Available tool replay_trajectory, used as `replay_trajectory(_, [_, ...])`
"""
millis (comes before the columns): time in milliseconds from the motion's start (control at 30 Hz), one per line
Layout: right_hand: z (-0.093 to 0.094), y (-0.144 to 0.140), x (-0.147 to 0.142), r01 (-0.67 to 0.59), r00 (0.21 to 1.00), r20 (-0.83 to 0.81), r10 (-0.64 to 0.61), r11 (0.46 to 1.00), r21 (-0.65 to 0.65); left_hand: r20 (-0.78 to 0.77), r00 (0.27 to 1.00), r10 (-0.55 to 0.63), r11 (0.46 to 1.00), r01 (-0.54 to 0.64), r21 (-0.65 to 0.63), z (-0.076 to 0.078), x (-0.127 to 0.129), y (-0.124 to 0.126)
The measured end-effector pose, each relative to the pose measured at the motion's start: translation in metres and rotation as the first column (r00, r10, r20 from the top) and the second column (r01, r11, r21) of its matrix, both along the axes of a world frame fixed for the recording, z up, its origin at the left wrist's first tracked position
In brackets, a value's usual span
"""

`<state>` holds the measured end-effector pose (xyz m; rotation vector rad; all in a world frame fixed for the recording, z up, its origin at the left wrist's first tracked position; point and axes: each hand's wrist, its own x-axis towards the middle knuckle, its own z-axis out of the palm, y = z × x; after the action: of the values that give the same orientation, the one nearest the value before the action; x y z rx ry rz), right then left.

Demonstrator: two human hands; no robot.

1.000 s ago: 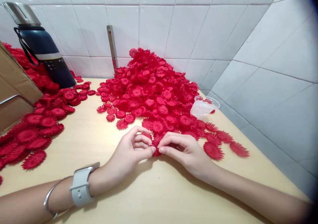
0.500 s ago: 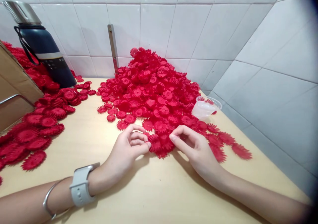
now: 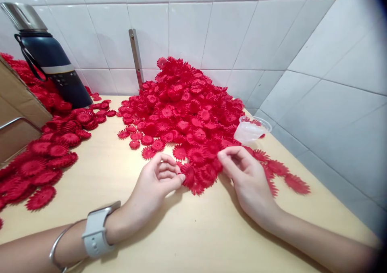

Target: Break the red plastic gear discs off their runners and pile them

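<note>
My left hand (image 3: 159,180), with a pale grey watch (image 3: 97,230) on its wrist, is closed in a pinch at the front of the pile. Between its thumb and fingers is the edge of a red fringed flower piece (image 3: 188,175). To the right, my right hand (image 3: 246,180) also pinches, thumb against index finger, beside the red pieces. Whatever lies between those fingertips is too small to make out. A big heap of red flower pieces (image 3: 181,111) rises behind both hands, and several loose ones (image 3: 298,183) lie past my right hand.
At the left, a dark blue flask (image 3: 57,63) stands behind more red flower pieces (image 3: 45,164) and a cardboard box (image 3: 21,103). A clear plastic cup (image 3: 249,131) leans at the heap's right side. A metal strip (image 3: 136,57) stands against the tiled wall (image 3: 193,31).
My right hand has moved a little to the right and up, away from my left hand. The left hand stays nearly in place, and its flower piece now shows more face-on.
</note>
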<state>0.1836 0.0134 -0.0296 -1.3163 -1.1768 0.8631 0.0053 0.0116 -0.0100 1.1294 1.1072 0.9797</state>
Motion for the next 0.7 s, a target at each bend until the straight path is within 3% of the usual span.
replay_trajectory(67, [0.002, -0.003, -0.002, -0.023, 0.999, 0.036, 0.02, 0.996, 0.085, 0.001, 1.0, 0.0, 1.0, 0.0, -0.003, 0.0, 0.001, 0.0])
replay_trajectory(133, [0.006, -0.007, -0.004, -0.158, 0.982, 0.131, 0.138, 0.975, 0.158, 0.003, 1.0, -0.017, 1.0, 0.017, 0.008, 0.001, 0.002, -0.001])
replay_trajectory(200, [0.011, -0.011, -0.006, -0.359, 0.912, 0.262, 0.317, 0.924, 0.131, 0.004, 0.998, -0.055, 0.998, 0.055, 0.018, 0.002, 0.002, -0.003])
replay_trajectory(267, [0.014, -0.013, -0.008, -0.482, 0.832, 0.341, 0.437, 0.874, 0.057, 0.008, 0.995, -0.104, 0.994, 0.104, 0.032, 0.003, 0.003, -0.005])
replay_trajectory(500, [0.016, -0.012, -0.009, -0.573, 0.752, 0.396, 0.527, 0.82, -0.002, 0.01, 0.992, -0.128, 0.991, 0.127, 0.037, 0.003, 0.003, -0.008])
replay_trajectory(700, [0.015, -0.013, -0.007, -0.502, 0.817, 0.32, 0.48, 0.865, -0.016, -0.02, 0.995, -0.1, 0.992, 0.101, 0.078, 0.004, 0.003, -0.008])
